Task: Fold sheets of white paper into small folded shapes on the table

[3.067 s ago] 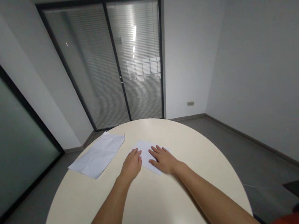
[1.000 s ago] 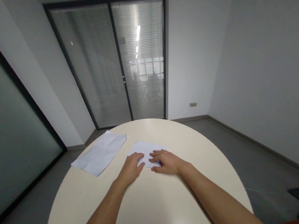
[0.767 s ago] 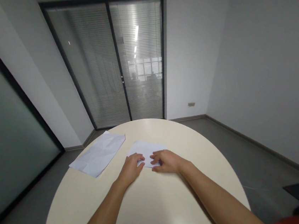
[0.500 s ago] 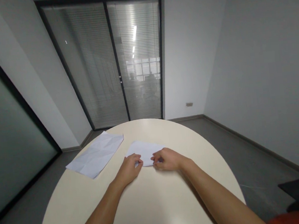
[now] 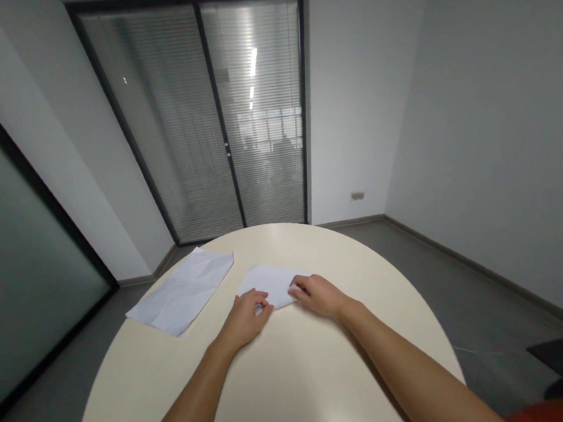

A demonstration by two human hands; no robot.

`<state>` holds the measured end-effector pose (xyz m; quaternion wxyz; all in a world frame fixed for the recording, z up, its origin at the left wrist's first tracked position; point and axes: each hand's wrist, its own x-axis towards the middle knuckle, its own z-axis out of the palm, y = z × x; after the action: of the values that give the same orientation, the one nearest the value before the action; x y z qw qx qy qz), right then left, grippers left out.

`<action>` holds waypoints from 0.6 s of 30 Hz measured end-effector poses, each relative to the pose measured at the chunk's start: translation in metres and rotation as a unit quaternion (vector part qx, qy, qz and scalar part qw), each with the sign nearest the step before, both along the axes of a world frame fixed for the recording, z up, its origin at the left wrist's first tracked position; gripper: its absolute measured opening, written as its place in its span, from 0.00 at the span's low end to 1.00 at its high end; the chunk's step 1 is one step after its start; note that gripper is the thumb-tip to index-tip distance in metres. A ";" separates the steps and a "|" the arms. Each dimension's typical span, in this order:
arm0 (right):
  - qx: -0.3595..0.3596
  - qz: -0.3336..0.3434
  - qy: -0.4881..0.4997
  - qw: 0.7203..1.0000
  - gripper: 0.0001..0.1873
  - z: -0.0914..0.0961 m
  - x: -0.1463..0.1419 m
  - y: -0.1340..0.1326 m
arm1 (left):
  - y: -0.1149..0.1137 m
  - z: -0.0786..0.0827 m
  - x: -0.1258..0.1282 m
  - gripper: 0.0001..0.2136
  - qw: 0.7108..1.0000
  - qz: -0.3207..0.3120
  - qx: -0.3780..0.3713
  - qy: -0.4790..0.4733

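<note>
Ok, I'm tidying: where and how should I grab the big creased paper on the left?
Probably pinch the big paper by its near corner, coming from the near side: it lies spread out on the table, with that corner uncovered and pointing toward you.

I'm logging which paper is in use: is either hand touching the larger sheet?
No, the left hand and right hand are both at the smaller sheet, while the larger sheet lies apart from them on the table.

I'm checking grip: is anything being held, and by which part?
On the smaller white paper, the left hand is at the near-left edge, the right hand at the right edge; whether pinched or pressed cannot be told.
</note>
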<state>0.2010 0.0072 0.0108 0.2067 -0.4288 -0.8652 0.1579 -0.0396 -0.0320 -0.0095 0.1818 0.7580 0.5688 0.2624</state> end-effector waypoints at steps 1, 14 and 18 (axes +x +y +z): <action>0.003 -0.005 0.001 1.000 0.15 -0.001 0.000 0.000 | 0.000 0.000 0.000 0.09 1.000 -0.001 0.000 -0.001; 0.002 -0.043 0.044 0.998 0.17 -0.012 -0.002 0.006 | 0.000 -0.003 0.000 0.08 1.000 0.002 0.016 0.015; 0.004 -0.045 0.059 0.997 0.20 -0.015 -0.002 0.005 | 0.000 -0.006 0.003 0.10 0.999 0.007 0.028 0.039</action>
<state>0.1987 0.0125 -0.0043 0.2662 -0.4567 -0.8317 0.1699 -0.0362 -0.0321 -0.0154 0.1366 0.7685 0.5731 0.2495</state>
